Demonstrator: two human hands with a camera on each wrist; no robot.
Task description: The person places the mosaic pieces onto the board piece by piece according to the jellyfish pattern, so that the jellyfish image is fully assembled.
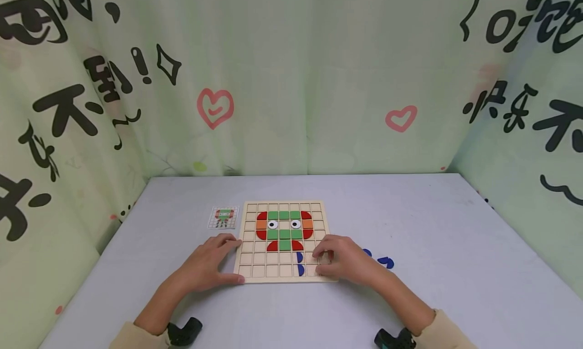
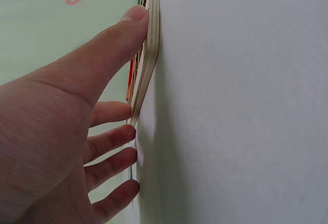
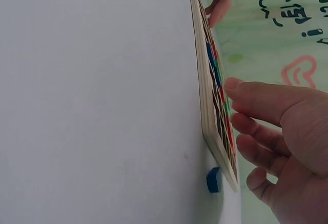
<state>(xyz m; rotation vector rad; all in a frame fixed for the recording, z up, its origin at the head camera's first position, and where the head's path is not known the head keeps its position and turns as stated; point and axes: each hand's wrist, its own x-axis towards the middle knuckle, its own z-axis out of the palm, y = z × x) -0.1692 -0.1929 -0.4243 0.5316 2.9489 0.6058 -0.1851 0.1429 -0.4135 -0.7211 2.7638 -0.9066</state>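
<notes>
A wooden grid board (image 1: 268, 271) lies on the table, bearing a figure of green squares (image 1: 284, 245), red rounded pieces, orange squares and two eye pieces. Two blue half-round pieces (image 1: 301, 270) sit below the figure, on its right side. My left hand (image 1: 205, 264) rests at the board's left edge, thumb at the near corner and fingertips farther up. Over the board's right side hovers my right hand (image 1: 346, 260), its fingers loosely bent. In the right wrist view, nothing shows between that hand's thumb (image 3: 256, 98) and fingers.
Loose blue pieces (image 1: 386, 262) lie on the table right of the board; one blue piece (image 3: 213, 180) shows beside the board's edge in the right wrist view. A small picture card (image 1: 223, 217) lies at the board's upper left. Curtains (image 1: 309, 86) enclose the white table (image 1: 432, 227).
</notes>
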